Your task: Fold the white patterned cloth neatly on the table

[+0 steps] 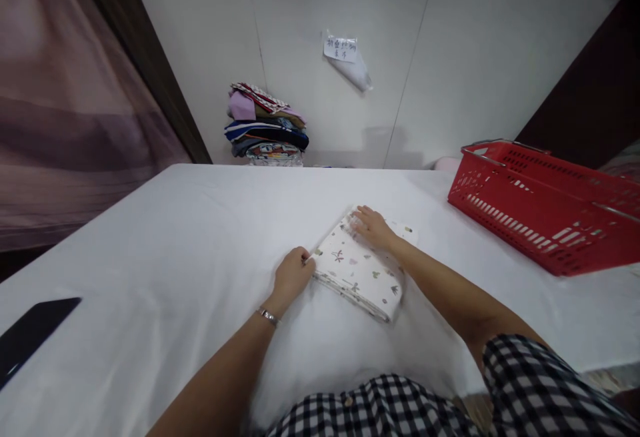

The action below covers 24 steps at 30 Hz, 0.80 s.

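So the folded printed cloth (357,267) lies on the white-covered worktop (210,237), left of the red basket (550,210), and I'd guess it's light, soft and floppy, not fragile, with a bit of body from the stacked layers. The side facing away from the basket, toward the wearer, shows several layers, so I'd take them all together there or they'll probably slide apart. The left hand (293,276) is curled nearly closed at the cloth's corner farthest from the basket; can't tell if fabric's actually pinched. The right hand (373,227) is flat, fingers loosely spread, resting on top toward the far side, not clutching anything. As for room: nearest, a dark flat slab (35,330) sits way left of the basket, cut off by the frame. Between slab and cloth it's wide-open sheet, while the basket side is tighter. Past that, the far edge runs left from behind the basket, with a stack of folded fabrics (267,132) beyond it.
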{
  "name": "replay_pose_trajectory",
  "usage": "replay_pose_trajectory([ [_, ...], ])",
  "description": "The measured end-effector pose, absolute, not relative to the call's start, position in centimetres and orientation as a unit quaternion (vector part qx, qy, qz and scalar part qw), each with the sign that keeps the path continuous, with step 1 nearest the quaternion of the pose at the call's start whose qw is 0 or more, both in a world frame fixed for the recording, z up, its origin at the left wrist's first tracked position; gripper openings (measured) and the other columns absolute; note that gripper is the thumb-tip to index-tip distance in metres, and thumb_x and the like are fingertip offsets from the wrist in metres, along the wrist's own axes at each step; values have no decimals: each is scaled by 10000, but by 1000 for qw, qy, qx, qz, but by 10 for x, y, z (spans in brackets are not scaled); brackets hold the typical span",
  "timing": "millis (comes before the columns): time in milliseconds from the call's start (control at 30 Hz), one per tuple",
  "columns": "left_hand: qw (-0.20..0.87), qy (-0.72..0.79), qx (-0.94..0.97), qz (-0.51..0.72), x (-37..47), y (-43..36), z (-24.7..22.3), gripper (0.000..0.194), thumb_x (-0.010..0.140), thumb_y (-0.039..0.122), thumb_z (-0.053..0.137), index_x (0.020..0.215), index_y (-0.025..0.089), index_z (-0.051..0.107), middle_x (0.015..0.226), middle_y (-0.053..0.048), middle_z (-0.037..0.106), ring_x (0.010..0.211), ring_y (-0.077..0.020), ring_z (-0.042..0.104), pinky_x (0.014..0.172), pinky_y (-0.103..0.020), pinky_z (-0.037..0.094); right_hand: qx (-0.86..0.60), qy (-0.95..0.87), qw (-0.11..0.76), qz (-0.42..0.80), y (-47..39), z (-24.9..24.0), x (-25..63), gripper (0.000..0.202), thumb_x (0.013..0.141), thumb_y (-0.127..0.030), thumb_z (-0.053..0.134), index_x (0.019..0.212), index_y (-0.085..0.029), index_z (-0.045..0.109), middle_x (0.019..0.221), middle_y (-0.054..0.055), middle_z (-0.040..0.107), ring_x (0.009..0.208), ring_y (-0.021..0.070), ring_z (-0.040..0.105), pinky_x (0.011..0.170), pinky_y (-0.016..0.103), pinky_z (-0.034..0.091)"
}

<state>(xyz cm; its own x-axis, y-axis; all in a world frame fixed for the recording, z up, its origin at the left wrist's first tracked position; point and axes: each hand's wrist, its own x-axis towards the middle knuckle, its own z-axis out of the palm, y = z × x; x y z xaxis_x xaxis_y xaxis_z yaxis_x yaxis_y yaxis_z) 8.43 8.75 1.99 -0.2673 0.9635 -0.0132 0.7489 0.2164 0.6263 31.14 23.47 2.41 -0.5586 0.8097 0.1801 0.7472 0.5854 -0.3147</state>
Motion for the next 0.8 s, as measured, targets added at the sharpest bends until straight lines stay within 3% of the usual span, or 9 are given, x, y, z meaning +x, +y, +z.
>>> replay_pose_trajectory([
  [100, 200, 754, 567, 264, 84, 88, 18, 67, 784, 245, 466, 757, 213, 518, 732, 18, 587, 681, -136, 518, 583, -249, 323, -448, -885, 79, 101, 233, 15, 294, 610, 907, -540, 309, 1412, -200, 343, 1512, 93, 235, 1393, 278, 160, 1095, 533, 124],
  [200, 198, 752, 571, 264, 84, 88, 18, 64, 785, 242, 471, 762, 213, 523, 777, 11, 599, 710, -139, 527, 594, -250, 332, -455, -882, 50, 109, 236, 10, 292, 638, 913, -554, 274, 1445, -202, 275, 1529, 86, 168, 1403, 265, 124, 1108, 512, 88],
  [367, 206, 751, 573, 257, 84, 88, 17, 62, 785, 244, 473, 776, 212, 525, 808, 4, 611, 742, -148, 539, 605, -255, 338, -464, -870, 58, 156, 216, 27, 296, 637, 914, -572, 250, 1437, -212, 302, 1527, 90, 180, 1404, 280, 106, 1102, 533, 103],
  [567, 192, 746, 576, 271, 83, 91, 11, 66, 778, 267, 487, 777, 219, 532, 814, 5, 621, 748, -155, 544, 605, -257, 335, -367, -913, 53, 173, 132, 26, 294, 656, 890, -628, 275, 1436, -266, 307, 1527, 59, 182, 1408, 256, 96, 1116, 512, 41],
  [800, 192, 745, 572, 284, 84, 89, 10, 72, 765, 258, 483, 771, 221, 544, 800, 10, 627, 735, -151, 545, 599, -253, 331, -369, -901, 69, 218, 109, 30, 306, 567, 939, -547, 207, 1409, -270, 363, 1520, 42, 213, 1407, 238, 111, 1115, 512, 62],
])
